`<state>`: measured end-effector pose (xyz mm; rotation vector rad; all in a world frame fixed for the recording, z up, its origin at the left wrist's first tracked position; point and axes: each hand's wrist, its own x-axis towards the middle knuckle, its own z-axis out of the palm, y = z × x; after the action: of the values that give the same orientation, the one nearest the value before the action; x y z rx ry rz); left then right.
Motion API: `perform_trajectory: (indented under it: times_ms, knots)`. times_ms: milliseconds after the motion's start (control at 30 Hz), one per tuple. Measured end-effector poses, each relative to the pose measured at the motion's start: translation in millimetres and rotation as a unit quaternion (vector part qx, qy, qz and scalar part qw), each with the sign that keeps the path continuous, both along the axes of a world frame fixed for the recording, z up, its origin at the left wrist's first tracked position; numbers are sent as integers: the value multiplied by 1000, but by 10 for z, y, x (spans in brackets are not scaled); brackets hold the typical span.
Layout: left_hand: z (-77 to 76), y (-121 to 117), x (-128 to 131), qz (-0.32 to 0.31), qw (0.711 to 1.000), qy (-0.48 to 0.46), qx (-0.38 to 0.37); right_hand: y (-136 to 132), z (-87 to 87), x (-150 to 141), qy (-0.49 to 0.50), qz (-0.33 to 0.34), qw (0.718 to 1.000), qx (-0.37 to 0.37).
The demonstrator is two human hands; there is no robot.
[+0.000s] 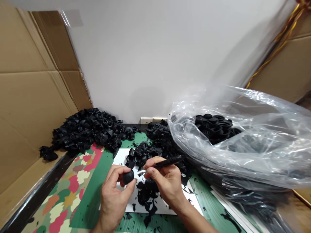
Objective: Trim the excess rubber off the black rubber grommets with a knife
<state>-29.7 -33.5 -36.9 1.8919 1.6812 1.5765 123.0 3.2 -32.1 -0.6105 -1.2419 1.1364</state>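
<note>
Fingers of your left hand [113,194] curl closed around a rounded black moulded part [128,177], with the thumb pressing from the other side and the domed face showing between them. Your right hand [165,183] is closed as well, its thumb and fingers gripping a slim black-handled knife [168,162]. The knife's long axis runs from upper right, across your right fingers, to a small pale tip at lower left, aimed at the part. So the part lies to the left of your right fingers, just beside them, and sits in your left hand. Whether the tip touches it, you cannot tell from this view.

Under your hands, a white sheet [119,158] lies on a green board with a multicoloured camouflage print [82,200], and black scraps [145,194] are scattered over it. A heap of ribbed black fittings [89,131] lies beyond the sheet, against a brown cardboard panel [31,97]. More fittings [213,127] sit inside a clear plastic bag [255,155] to your right. You can read no brand, label or writing on any of it.
</note>
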Motion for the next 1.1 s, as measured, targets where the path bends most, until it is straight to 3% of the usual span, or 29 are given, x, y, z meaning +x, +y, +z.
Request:
perform_trajectory:
  times_ms: [233, 600, 900, 1033, 1100]
  knots:
    - [31, 14, 26, -4, 1000, 3, 7, -43, 14, -48, -84, -47, 985, 145]
    - [50, 2, 31, -1, 1000, -25, 5, -65, 43, -52, -120, -46, 964, 232]
    - [-8, -25, 4, -27, 998, -46, -34, -173, 130, -31, -261, -22, 911, 319]
    - [-21, -52, 30, -56, 998, -16, -39, -122, 125, 14, -297, -82, 875, 373]
    - [-25, -57, 50, -45, 999, 2, -26, -28, 86, 56, -267, -133, 886, 355]
